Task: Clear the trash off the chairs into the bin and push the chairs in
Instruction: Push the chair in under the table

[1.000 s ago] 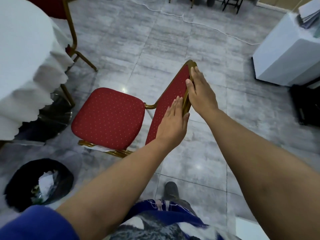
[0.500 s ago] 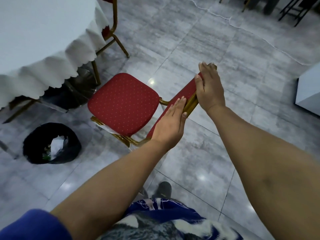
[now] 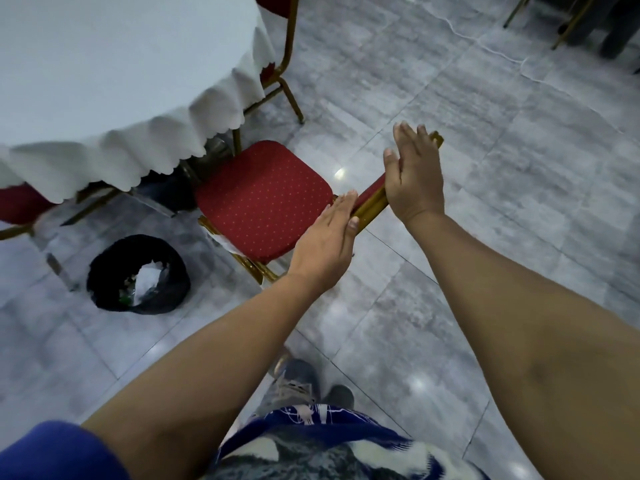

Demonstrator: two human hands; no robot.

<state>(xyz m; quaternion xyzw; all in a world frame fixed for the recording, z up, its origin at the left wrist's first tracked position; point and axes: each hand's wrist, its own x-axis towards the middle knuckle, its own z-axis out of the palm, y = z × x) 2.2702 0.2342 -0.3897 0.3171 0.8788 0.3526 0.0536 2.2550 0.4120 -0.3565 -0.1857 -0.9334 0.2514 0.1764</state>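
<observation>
A red padded chair (image 3: 263, 199) with a gold frame stands at the edge of the round table (image 3: 104, 71), its seat bare and partly under the white tablecloth. My left hand (image 3: 325, 244) clasps the lower end of the backrest (image 3: 372, 199), fingers flat on the red front and thumb on the gold rear rail. My right hand (image 3: 414, 178) lies over the upper end of the backrest, thumb on the front side. A black bin (image 3: 138, 275) with white paper and other trash inside sits on the floor left of the chair.
Another red chair (image 3: 277, 36) is tucked in behind the table, and a third (image 3: 20, 206) shows at the left edge. A white cable (image 3: 485, 43) runs across the grey tiled floor. Dark chair legs (image 3: 588, 26) stand far right. My shoes (image 3: 301, 382) are below.
The chair has slid toward the table, its seat now reaching under the tablecloth. Both hands stayed on the backrest and moved with it. My view has shifted so that the table fills more of the frame.
</observation>
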